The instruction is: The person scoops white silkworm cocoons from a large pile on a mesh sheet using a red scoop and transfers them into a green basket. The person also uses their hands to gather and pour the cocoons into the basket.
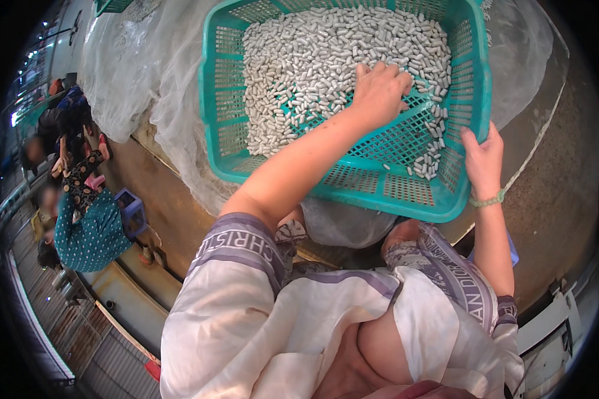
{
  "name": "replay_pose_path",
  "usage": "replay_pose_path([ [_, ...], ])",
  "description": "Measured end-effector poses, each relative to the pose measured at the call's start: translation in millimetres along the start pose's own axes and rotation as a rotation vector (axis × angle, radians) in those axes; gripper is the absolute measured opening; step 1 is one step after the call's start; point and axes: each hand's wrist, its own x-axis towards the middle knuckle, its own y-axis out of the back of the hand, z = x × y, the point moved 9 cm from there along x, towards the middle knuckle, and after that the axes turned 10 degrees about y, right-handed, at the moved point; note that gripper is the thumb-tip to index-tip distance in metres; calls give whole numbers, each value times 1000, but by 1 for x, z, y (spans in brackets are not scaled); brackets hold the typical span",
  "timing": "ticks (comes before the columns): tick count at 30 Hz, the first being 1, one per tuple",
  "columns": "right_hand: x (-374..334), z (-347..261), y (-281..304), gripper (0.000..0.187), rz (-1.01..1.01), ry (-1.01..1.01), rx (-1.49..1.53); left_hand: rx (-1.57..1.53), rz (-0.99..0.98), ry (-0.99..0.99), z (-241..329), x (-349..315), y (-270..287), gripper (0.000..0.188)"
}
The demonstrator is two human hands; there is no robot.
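Observation:
A green plastic basket with slatted, meshed walls lies before me, tilted a little. Inside it spread many small, pale grey, capsule-shaped pieces, thickest toward the far side. Part of the mesh floor shows bare near the front right, with a thin strip of pieces along the right wall. My left hand reaches down among the pieces, back upward, fingers curled; whatever lies under the fingertips is hidden. At the near right corner, my right hand grips the basket's rim, thumb over the edge. A pale green bracelet circles that wrist.
Crumpled translucent plastic sheeting lies beneath and left of the basket. Another green basket shows at the top left. A person in a dotted teal top sits at left beside a blue plastic stool. Wet brown floor extends at right.

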Motion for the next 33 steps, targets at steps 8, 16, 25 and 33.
replay_pose_path([
  [8, 0, 4, 2, 19, -7, -16, -16, 25, -814, -442, 44, -75, -48, 16],
  [16, -1, 2, 0, 19, -8, -23, 8, -132, -500, -620, 27, -97, -28, 7],
  [25, 0, 1, 0, 19, -18, -16, 6, -543, -569, -49, -29, -77, -12, 8],
  [33, -2, 1, -1, 19, -21, -23, -29, -446, -541, -52, -31, -79, -13, 7],
])
